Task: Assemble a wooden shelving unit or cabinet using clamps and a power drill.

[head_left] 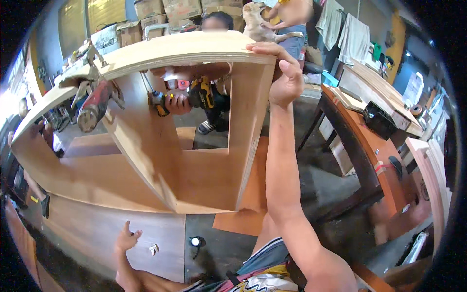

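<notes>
A plywood cabinet (204, 202), open-fronted with upright dividers, stands before me. My right hand (286, 78) grips its upper right corner, fingers lying over the top panel. Low on the left, my left hand (127, 238) is empty with fingers apart, above a wood-grain sheet (112, 233). On the cabinet's top left edge hangs a red tool (95, 104) with metal jaws, perhaps a clamp. Through the opening, a co-worker's hand (178, 104) shows beside a yellow-and-black cordless drill (201, 93) and a second yellow-and-black tool (158, 101).
Another person's hand (46, 131) is at the cabinet's left end. A brown table (360, 131) with a black tray (380, 120) stands right. A small round light (195, 241) and crumpled white scrap (153, 249) lie below. Behind, someone holds a dog (255, 22) near cardboard boxes (182, 9).
</notes>
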The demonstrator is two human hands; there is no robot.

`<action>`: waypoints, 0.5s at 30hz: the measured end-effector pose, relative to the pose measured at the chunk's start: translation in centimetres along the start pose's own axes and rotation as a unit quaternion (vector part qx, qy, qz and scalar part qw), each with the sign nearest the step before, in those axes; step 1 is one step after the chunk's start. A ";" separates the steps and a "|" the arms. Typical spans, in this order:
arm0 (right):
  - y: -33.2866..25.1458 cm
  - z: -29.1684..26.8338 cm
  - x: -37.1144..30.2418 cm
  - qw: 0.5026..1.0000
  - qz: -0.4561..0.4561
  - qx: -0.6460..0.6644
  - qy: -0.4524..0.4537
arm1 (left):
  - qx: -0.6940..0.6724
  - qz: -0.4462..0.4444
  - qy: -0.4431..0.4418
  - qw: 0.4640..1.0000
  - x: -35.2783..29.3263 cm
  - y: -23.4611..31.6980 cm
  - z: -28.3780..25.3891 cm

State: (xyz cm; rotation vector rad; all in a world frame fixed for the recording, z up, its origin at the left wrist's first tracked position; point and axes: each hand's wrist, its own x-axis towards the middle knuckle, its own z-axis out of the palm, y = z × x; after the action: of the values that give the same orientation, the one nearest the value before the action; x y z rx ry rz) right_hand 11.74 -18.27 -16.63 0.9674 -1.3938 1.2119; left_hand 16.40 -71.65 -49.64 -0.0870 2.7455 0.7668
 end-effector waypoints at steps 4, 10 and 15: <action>0.5 0.2 -0.3 0.999 -0.007 0.054 -0.004 | -0.027 -0.034 -0.024 0.999 -1.2 -0.3 0.2; 0.3 0.3 -0.3 0.999 -0.022 0.042 -0.009 | 0.035 0.025 -0.015 0.999 -0.6 -0.3 0.6; 0.7 0.5 -0.2 0.998 -0.012 0.061 -0.002 | -0.093 -0.026 -0.105 0.990 0.9 -0.7 0.6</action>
State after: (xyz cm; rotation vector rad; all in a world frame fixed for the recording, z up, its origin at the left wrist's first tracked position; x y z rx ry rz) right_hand 11.03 -18.65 -16.93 1.0684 -1.3202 1.2893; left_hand 15.81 -71.96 -50.70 -0.1097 2.4595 0.9582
